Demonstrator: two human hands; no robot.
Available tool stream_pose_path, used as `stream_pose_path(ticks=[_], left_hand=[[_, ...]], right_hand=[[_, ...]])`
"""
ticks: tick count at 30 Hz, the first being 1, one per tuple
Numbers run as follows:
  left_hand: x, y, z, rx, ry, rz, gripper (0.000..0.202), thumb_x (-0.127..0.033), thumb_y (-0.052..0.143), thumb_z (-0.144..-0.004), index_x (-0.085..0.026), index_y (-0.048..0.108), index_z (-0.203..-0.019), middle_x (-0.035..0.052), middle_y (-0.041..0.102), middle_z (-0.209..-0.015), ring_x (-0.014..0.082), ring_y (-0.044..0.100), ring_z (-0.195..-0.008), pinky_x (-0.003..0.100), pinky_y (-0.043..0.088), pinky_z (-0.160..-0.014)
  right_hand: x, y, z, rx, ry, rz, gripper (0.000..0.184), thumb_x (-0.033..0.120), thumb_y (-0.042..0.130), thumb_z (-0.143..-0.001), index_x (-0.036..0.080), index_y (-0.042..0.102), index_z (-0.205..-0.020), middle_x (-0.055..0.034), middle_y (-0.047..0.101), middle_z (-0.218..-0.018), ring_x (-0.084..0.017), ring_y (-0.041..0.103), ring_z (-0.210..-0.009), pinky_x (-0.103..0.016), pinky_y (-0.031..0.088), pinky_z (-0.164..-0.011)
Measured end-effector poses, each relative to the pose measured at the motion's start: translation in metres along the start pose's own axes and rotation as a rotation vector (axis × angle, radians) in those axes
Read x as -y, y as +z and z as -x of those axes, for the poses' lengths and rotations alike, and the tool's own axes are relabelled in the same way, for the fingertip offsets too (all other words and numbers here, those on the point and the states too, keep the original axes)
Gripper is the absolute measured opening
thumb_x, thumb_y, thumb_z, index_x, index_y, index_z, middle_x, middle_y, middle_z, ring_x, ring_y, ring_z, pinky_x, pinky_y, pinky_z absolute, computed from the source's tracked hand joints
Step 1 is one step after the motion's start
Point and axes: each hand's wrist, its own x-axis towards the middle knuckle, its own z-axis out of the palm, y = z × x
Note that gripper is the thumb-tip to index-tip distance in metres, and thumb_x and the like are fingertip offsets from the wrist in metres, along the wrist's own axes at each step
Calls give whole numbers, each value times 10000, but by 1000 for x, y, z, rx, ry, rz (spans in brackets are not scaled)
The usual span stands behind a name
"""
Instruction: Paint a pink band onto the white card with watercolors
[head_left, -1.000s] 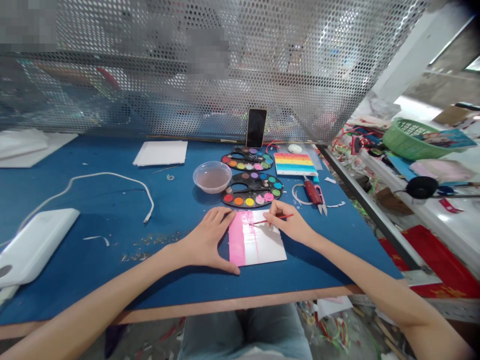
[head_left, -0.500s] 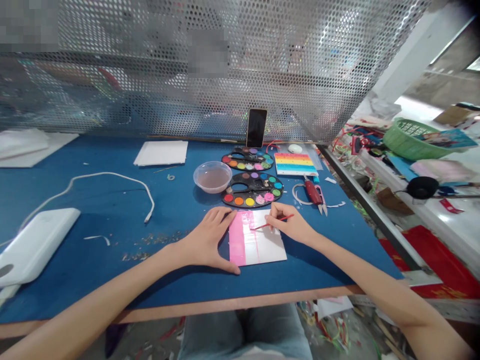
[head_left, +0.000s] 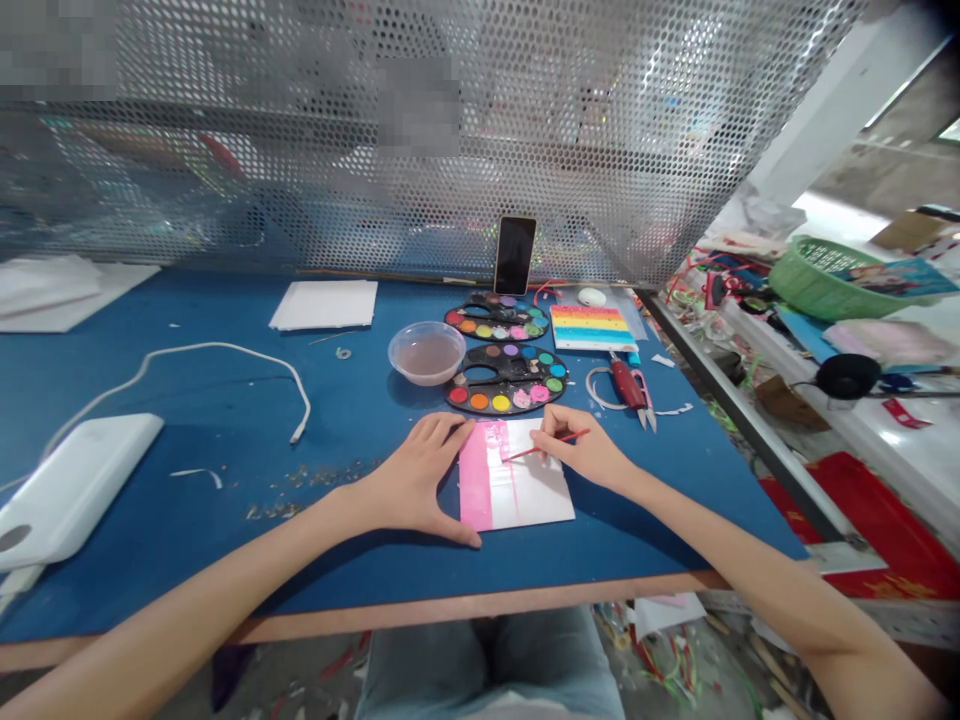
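Observation:
A white card (head_left: 534,490) with a pink painted band down its left side lies on the blue table (head_left: 225,480). My left hand (head_left: 415,480) rests flat at the card's left edge, fingers spread, thumb along its lower corner. My right hand (head_left: 581,447) pinches a thin red paintbrush (head_left: 541,447) whose tip touches the card near the pink band. Just beyond the card sits a black paint palette (head_left: 508,380) with several colour wells.
A plastic bowl (head_left: 426,352) of murky water, a second palette (head_left: 496,318), a rainbow-striped card (head_left: 591,328), red snips (head_left: 628,388) and an upright phone (head_left: 514,255) stand behind. A white cable (head_left: 225,352) and white device (head_left: 71,485) lie left. Perforated metal screen at back.
The brush tip has slid slightly down the card's pink area. My left hand has stayed in place.

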Motion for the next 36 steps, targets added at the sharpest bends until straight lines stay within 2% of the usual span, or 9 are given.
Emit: stream_pose_path(ticks=[10,22,36], left_hand=[[1,0,0,-23,15,29,1191,-778,733,-565,-177,302,-1500,193,399,-1418,433,367,-1327,628,306,-1117],[1,0,0,-15,11,8,1213,-790,733,-556,-143,312,-1492,205,396,-1420,429,359,-1332,619,305,-1124],[1,1,0,-24,5,37,1207,-771,750,-547,-194,298,-1506,187,396,-1425,436,356,-1341,622,296,-1126]], right_hand=[[3,1,0,13,7,9,351,426,652,-875,216,434,-697,22,609,-625,-122,579,-575,-259,450,-586],[4,3,1,-17,10,23,326,383,640,-879,214,430,-696,26,597,-620,-116,564,-568,-251,435,-576],[3,2,1,-12,19,30,335,406,638,-873,220,423,-695,25,595,-618,-122,571,-572,-264,447,-580]])
